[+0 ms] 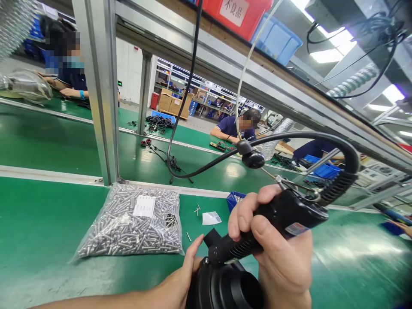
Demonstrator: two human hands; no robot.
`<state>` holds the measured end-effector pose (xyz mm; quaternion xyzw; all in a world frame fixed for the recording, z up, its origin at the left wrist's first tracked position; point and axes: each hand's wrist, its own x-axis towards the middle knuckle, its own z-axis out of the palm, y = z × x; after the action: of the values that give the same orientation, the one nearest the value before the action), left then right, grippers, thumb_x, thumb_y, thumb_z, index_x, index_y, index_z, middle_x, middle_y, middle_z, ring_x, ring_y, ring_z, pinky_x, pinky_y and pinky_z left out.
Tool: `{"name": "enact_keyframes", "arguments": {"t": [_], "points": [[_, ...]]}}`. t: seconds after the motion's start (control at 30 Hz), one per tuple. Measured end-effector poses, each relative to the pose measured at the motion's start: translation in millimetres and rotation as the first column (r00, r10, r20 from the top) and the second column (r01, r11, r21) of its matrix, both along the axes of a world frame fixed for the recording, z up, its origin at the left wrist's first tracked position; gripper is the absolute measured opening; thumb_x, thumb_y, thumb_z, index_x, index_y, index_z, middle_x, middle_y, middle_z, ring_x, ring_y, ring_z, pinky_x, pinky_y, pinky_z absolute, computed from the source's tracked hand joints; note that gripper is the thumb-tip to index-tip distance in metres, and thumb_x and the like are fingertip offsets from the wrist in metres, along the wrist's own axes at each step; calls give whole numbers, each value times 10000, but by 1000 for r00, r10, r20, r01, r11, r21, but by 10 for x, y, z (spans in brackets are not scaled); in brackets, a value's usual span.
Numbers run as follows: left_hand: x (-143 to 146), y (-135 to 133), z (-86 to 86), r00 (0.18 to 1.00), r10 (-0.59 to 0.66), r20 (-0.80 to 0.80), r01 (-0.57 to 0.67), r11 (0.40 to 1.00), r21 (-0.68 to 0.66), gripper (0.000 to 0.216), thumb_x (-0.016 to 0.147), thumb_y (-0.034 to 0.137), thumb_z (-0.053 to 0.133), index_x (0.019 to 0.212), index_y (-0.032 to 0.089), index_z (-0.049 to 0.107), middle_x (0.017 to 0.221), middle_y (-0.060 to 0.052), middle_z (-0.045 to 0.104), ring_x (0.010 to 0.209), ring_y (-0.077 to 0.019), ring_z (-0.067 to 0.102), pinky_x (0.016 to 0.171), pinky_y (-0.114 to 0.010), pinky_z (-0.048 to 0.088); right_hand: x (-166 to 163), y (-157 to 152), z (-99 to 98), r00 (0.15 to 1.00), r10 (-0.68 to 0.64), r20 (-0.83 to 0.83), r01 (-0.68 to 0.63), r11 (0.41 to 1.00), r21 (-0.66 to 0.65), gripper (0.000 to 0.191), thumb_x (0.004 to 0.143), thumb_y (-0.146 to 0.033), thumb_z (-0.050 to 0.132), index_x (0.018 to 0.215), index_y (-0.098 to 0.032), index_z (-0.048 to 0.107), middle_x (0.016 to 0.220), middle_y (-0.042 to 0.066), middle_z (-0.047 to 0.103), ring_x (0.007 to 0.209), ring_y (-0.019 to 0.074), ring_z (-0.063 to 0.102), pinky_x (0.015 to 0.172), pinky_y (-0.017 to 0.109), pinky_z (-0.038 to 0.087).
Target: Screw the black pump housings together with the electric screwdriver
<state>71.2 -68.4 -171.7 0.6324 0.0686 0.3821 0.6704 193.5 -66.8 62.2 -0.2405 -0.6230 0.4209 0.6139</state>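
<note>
My right hand (pixel 277 240) is wrapped around a black electric screwdriver (pixel 289 214), held at a slant with its nose end down to the left. The nose meets the upper edge of a black round plastic housing (pixel 215 287), which has stepped rings and a dark opening. My left hand (pixel 189 262) grips the housing from the left, thumb up along its side; the other fingers are mostly hidden behind it. The screwdriver's bit cannot be seen. A thick black cable (pixel 349 159) leaves its rear end, and a cord with a black knob (pixel 252 158) is hooked there.
A clear bag of screws (pixel 135 231) lies left on the green bench. Loose screws (pixel 188 236), a paper slip (pixel 211 218) and a blue bin (pixel 231 201) are nearby. A metal post (pixel 99 94) rises at left; overhead a shelf carries a red bin (pixel 222 13). Co-workers (pixel 236 124) sit beyond.
</note>
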Motion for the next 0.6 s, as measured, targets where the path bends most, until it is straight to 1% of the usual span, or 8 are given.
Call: {"name": "enact_keyframes", "arguments": {"t": [0.1,0.17,0.23,0.33,0.43,0.5,0.53,0.6], "points": [[-20,-8,0,1000,-2,-6,2,1000,12,1664,629,724,938,1591,287,-348,1657,-241,378,1481,-497,431,1292,-677,188,-1,-27,11,999,7,52,-5,999,-42,206,993,-196,738,1107,-256,578,816,-10,637,667,154,670,610,285,562],[4,-43,-15,999,-6,35,6,1000,5,1721,586,706,970,1585,270,-362,1669,-265,331,1509,-492,390,1293,-664,180,-7,-53,3,997,9,72,-4,998,-66,217,979,-182,753,1082,-254,575,801,-20,622,629,134,637,577,264,539],[46,-100,-19,996,0,90,5,999,-48,1746,561,699,985,1592,249,-351,1688,-281,261,1547,-487,323,1300,-642,166,-16,-82,-21,997,-13,74,18,997,-69,218,974,-172,759,1064,-256,579,794,-29,611,604,115,604,556,249,521],[88,-178,24,990,14,142,6,990,-140,1707,602,684,972,1592,240,-346,1706,-287,186,1574,-472,271,1306,-622,159,-31,-104,-53,995,-56,82,59,998,-37,214,978,-146,748,1068,-263,592,819,-29,624,623,113,614,574,253,535],[31,-162,135,991,11,137,4,994,-105,1746,576,608,1014,1575,238,-369,1668,-284,284,1542,-467,340,1317,-627,70,-33,-85,-11,995,-58,84,57,998,14,208,985,-132,733,1084,-263,605,824,-24,646,663,135,655,619,281,566],[-64,-94,239,996,-4,92,9,998,-55,1806,521,545,1055,1567,236,-383,1610,-266,395,1500,-467,408,1310,-647,-6,-26,-84,66,994,-109,1,109,990,86,195,987,-140,730,1088,-254,609,806,-20,649,681,148,663,635,295,577],[-120,-53,296,998,-21,64,24,999,-39,1823,509,514,1069,1562,241,-394,1588,-257,429,1482,-463,435,1304,-662,-11,-23,-99,109,988,-135,-69,143,982,122,192,982,-157,743,1086,-248,609,791,-20,643,674,147,656,628,291,575],[-221,22,401,998,-48,45,50,998,-43,1807,540,480,1070,1552,268,-412,1582,-251,444,1464,-444,470,1297,-689,63,-26,-168,178,970,-139,-201,170,975,146,213,964,-209,784,1078,-242,607,770,-27,624,631,134,632,588,270,561]]}}
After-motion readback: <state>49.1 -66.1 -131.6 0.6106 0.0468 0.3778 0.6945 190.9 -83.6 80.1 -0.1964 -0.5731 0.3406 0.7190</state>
